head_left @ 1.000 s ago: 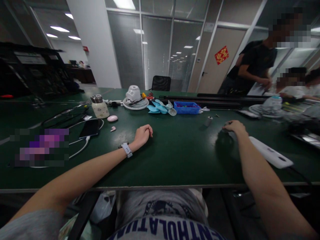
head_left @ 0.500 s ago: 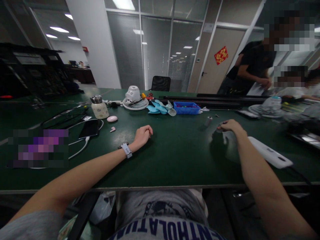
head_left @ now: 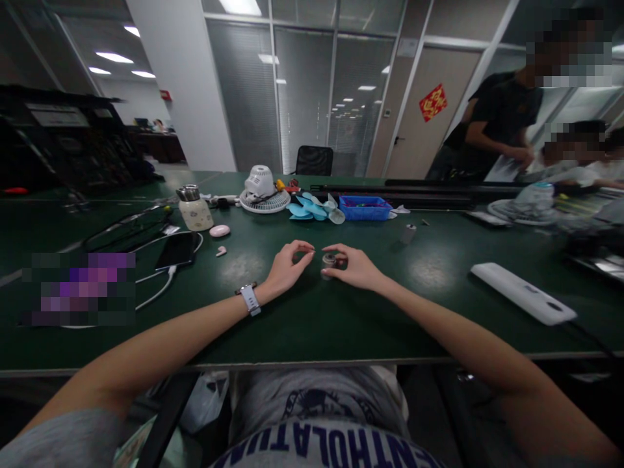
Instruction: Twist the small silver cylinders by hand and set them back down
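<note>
Over the middle of the green table, my right hand has its thumb and fingers around a small grey cylinder with a ringed round top; its exact kind is too small to make out. My left hand, with a watch on the wrist, hovers just left of it. Its thumb and curved fingers are apart, nothing is between them, and a narrow gap separates it from the cylinder. Farther back to the right, a second small silver cylinder stands upright on the table.
A blue tray, light-blue fan blades and a white fan line the back. Left are a bottle, a pink case, an earbud and a phone. A white power strip lies right. A person stands beyond.
My right hand has come from the right side to the middle, with the small grey cylinder in it. My left hand has turned and its thumb and fingers have opened.
</note>
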Demonstrator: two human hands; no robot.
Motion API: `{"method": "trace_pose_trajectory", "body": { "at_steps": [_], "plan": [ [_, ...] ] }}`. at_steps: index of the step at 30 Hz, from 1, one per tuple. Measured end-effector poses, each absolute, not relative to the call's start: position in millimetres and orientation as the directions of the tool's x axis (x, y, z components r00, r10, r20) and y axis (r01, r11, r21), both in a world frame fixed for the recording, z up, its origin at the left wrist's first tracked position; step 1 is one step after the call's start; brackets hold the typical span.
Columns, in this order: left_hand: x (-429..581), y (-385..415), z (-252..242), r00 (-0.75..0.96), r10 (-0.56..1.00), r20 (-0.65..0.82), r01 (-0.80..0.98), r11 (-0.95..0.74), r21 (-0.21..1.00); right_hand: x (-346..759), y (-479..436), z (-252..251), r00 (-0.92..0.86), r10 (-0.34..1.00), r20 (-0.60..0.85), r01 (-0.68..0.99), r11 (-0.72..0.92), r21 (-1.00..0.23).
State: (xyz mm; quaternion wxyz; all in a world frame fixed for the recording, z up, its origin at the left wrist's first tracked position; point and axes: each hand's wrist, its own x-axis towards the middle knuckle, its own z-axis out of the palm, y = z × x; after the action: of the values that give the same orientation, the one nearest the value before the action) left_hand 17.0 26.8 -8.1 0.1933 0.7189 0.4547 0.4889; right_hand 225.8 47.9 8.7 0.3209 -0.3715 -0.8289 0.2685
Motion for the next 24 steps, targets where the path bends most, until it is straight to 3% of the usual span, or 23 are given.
{"method": "trace_pose_trajectory", "body": {
  "at_steps": [4, 12, 21, 24],
  "plan": [
    [24.5, 16.0, -3.2, 0.151, 0.801, 0.579, 0.396, -0.586, 0.707, 210.0, 31.6, -1.6, -0.569, 0.714, 0.407, 0.348, 0.658, -0.668],
    [27.7, 12.2, 2.6, 0.087, 0.833, 0.547, 0.39, -0.534, 0.751, 207.2, 37.7, -11.9, -0.576, 0.682, 0.45, 0.234, 0.666, -0.709],
    [17.1, 29.3, 2.3, -0.115, 0.817, 0.565, 0.367, -0.494, 0.788, 204.2, 37.5, -16.3, -0.538, 0.707, 0.458, 0.293, 0.667, -0.685],
    [8.2, 38.8, -8.2, -0.038, 0.876, 0.48, 0.413, -0.424, 0.806, 204.6, 36.1, -14.6, -0.542, 0.693, 0.476, 0.352, 0.702, -0.62]
  ]
}}
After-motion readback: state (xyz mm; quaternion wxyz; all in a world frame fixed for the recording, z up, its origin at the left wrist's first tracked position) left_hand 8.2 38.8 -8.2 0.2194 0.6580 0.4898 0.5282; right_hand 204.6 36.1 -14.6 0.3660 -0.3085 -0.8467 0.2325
